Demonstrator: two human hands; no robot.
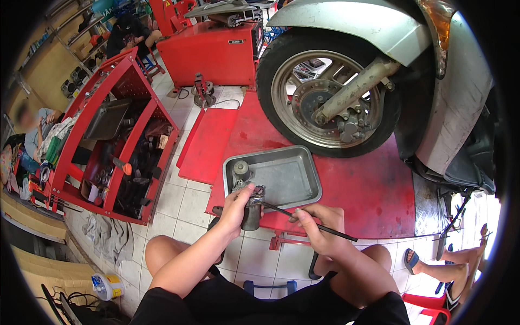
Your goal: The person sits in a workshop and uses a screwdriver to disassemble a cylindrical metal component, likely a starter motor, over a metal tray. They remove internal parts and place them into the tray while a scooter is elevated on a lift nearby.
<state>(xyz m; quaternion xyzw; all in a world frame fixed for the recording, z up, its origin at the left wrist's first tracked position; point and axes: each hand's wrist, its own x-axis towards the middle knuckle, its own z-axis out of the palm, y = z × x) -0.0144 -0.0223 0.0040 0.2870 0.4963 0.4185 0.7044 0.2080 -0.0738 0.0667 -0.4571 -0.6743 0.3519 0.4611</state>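
Over the near left corner of a grey metal tray (317, 181), my left hand (235, 210) is closed around a grey metal mechanical part (251, 218) with a cylindrical lower end. My right hand (323, 230) grips a thin black rod (337, 233) between thumb and fingers. Its far tip meets or lies very near the part's upper side; which, I cannot tell. A second grey cylindrical piece (241, 170) shows in the tray's left side, just beyond my left hand. Whether it joins the held part is unclear.
The tray rests on a red platform (357, 200) beneath a scooter's front wheel (330, 103). A red tool cart (143, 214) stands at left, a red machine cabinet (208, 57) behind. Grey cloth (111, 238) and a white bucket (108, 286) sit on the floor. Other people are at both sides.
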